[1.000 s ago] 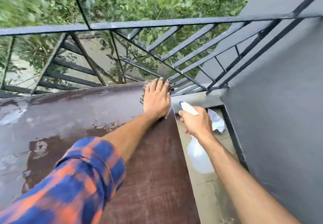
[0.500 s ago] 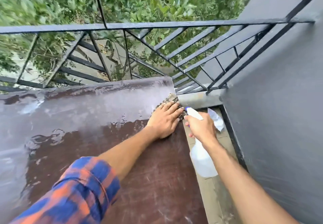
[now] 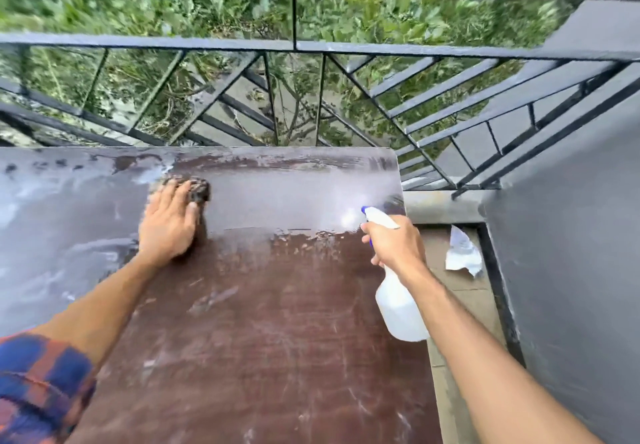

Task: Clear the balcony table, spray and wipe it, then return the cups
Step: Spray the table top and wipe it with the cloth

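A dark brown table (image 3: 270,339) fills the lower middle, its far half wet and glossy. My left hand (image 3: 169,222) presses flat on a dark crumpled cloth (image 3: 197,189) near the table's far left part; only the cloth's far end shows beyond my fingers. My right hand (image 3: 394,243) grips the neck of a white spray bottle (image 3: 400,308) with a blue-tipped nozzle, held over the table's right edge and pointed left. No cups are in view.
A black metal railing (image 3: 311,47) runs right behind the table, with trees far below. A grey wall (image 3: 571,253) closes the right side. A crumpled white paper (image 3: 462,253) lies on the tiled floor strip between table and wall.
My left hand has slid the cloth leftward from the table's far right corner toward the middle. The right hand with the bottle has moved slightly over the table edge.
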The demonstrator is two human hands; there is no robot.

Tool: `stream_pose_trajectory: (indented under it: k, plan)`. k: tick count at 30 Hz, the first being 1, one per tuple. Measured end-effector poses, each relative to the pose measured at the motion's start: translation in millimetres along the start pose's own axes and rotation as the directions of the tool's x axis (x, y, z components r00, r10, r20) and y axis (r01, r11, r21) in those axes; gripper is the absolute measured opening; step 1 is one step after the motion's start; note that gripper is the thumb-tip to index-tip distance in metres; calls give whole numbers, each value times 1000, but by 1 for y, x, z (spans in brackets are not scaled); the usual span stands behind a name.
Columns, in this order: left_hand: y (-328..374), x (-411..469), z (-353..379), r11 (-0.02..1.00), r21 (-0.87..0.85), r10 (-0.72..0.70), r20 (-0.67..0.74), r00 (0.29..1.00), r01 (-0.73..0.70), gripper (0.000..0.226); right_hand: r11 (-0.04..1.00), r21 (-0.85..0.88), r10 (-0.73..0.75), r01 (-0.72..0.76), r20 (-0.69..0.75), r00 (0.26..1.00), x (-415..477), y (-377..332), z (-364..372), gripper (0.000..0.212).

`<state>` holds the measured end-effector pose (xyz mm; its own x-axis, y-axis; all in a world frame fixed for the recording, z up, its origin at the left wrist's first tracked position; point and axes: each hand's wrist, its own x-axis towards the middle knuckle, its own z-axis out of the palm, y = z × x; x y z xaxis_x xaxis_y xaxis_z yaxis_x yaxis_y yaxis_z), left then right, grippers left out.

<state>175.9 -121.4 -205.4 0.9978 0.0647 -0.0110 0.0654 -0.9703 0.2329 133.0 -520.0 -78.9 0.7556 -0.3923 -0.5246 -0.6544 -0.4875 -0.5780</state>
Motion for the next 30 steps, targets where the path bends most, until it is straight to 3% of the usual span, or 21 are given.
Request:
stream_pose_trajectory:
  k: [2,5,9,13,17,20,24,30]
  plan:
    - [-19,-12,6,987,-15,-162,-49,986,161,61,1000,-9,-18,18,19,1000,-5,-3,9,24]
    - [12,-24,17,935,-75,-353,-142,925,346,52,1000,-8,-14,14,43,999,-9,-1,16,25]
    - [99,-44,34,929,-103,-369,-184,911,355,48,1000,7,12,-12,40,999,-10,14,12,24]
    - [202,-62,53,986,-133,-110,-81,991,99,53,997,29,72,-72,-2,997,-9,35,-7,24]
    - [292,-70,75,969,-166,194,55,979,-183,55,988,76,140,-135,-65,988,-8,55,-31,23]
    - [339,-85,87,897,-176,432,141,891,-406,56,976,108,202,-189,-122,972,-9,73,-47,20]
    - [350,-96,95,797,-173,603,181,777,-578,53,965,128,247,-229,-145,958,-15,93,-58,22]
    - [320,-88,88,508,-196,861,133,490,-839,48,958,135,273,-253,-160,949,-30,92,-47,8]
